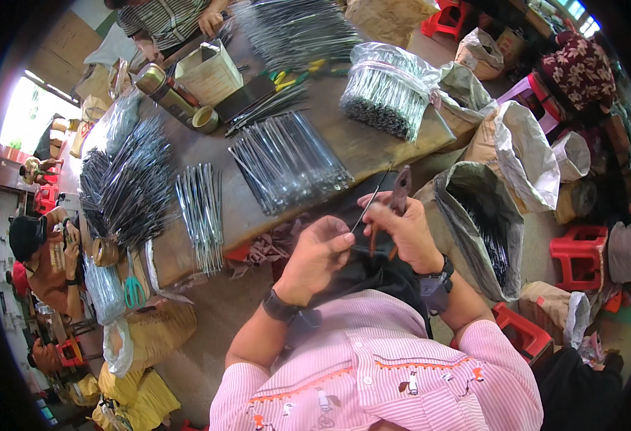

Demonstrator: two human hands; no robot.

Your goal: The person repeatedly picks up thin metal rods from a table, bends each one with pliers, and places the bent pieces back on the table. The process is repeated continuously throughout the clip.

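Observation:
In front of my chest, my left hand (319, 251) is closed, its thumb and fingers pinching a thin dark metal strip (364, 212). The strip slants up and away toward the table edge. My right hand (404, 226) is closed around a pair of pliers (401, 185). Their dark jaws point up past the fingers, and the reddish handles show below the palm. The right fingertips are close to the strip; I cannot tell whether they touch it. On the table just beyond my hands lies a wide row of similar metal strips (286, 161), with a narrower row (200, 215) to its left.
A large heap of strips (128, 183) and teal-handled scissors (134, 291) lie left. A plastic-wrapped bundle (383, 90) sits at the table's right corner. An open sack (480, 230) stands by my right arm, near a red stool (580, 255). Across the table sits a person (168, 21).

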